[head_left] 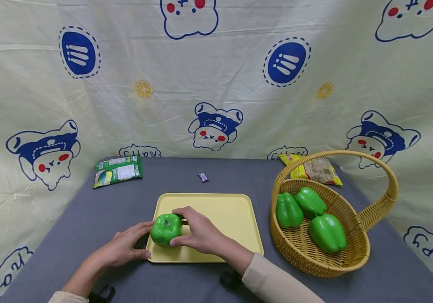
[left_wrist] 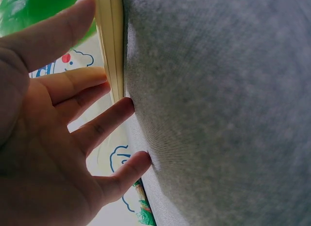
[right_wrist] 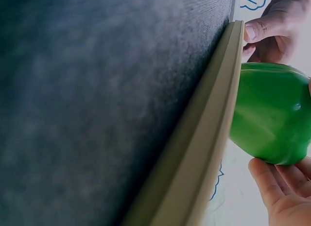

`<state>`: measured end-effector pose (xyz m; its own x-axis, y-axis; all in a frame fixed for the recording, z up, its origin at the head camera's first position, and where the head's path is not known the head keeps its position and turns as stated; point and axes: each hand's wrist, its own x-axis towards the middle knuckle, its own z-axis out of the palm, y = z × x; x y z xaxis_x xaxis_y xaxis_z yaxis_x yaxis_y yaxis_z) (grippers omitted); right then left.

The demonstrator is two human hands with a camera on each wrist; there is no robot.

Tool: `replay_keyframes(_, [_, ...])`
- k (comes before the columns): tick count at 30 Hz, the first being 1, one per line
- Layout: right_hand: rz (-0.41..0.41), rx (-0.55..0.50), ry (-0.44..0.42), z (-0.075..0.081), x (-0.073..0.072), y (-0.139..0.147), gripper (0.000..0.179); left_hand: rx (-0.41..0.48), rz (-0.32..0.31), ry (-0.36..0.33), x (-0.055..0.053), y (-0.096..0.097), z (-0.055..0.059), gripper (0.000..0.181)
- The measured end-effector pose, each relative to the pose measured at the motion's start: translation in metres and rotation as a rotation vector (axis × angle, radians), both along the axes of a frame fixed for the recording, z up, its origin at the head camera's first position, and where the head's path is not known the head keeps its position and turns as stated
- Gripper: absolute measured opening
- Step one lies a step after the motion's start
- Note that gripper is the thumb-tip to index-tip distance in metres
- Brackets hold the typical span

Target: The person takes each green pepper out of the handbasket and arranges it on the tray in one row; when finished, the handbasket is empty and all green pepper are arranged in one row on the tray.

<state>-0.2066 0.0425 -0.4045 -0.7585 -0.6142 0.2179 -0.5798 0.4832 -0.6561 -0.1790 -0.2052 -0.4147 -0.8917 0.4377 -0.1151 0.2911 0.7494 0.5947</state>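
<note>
A green bell pepper (head_left: 166, 229) sits upright on the left end of a pale yellow tray (head_left: 220, 219), stem side up. My right hand (head_left: 203, 230) holds it between thumb and fingers from the right. In the right wrist view, its fingertips (right_wrist: 265, 175) press against the pepper's side. At the tray's left edge is my left hand (head_left: 123, 245), fingers extended and spread. In the left wrist view, the thumb (left_wrist: 73, 22) lies against the tray rim, and the lower fingertips reach the grey tabletop.
A wicker basket (head_left: 303, 256) with a tall handle stands on the right, holding 3 green bell peppers (head_left: 328, 233). Behind it lies a yellow snack bag (head_left: 316, 170). A green packet (head_left: 118, 171) lies at the back left, a small purple wrapped piece (head_left: 203, 177) at the back middle.
</note>
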Motion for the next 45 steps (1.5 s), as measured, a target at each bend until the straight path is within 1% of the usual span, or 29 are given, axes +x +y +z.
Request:
replay_keyframes(5, [-0.006,0.013,-0.036,0.000,-0.001,-0.003,0.072,0.006,-0.001,0.000,0.000,0.000,-0.001,0.073])
replay_keyframes(13, [0.005,0.006,-0.057,0.000,-0.001,-0.010,0.071,-0.001,0.010,0.023,0.000,-0.001,-0.001,0.074])
replay_keyframes(21, [0.007,0.015,-0.040,0.001,-0.001,-0.016,0.072,-0.021,0.020,0.051,0.000,0.000,0.000,0.072])
replay_keyframes(30, [0.009,0.036,-0.027,-0.001,-0.002,-0.018,0.072,-0.019,0.038,0.032,0.001,0.001,0.000,0.074])
replay_keyframes(38, [-0.004,0.062,-0.007,0.002,0.001,-0.014,0.076,-0.032,0.032,0.044,0.000,0.000,-0.002,0.075])
replay_keyframes(42, [-0.001,0.063,0.026,0.006,0.005,-0.007,0.076,-0.029,0.033,0.035,0.000,0.000,-0.002,0.075])
replay_keyframes(45, [0.002,0.063,0.066,0.010,0.009,0.000,0.075,-0.027,0.036,0.034,0.001,0.000,-0.002,0.075])
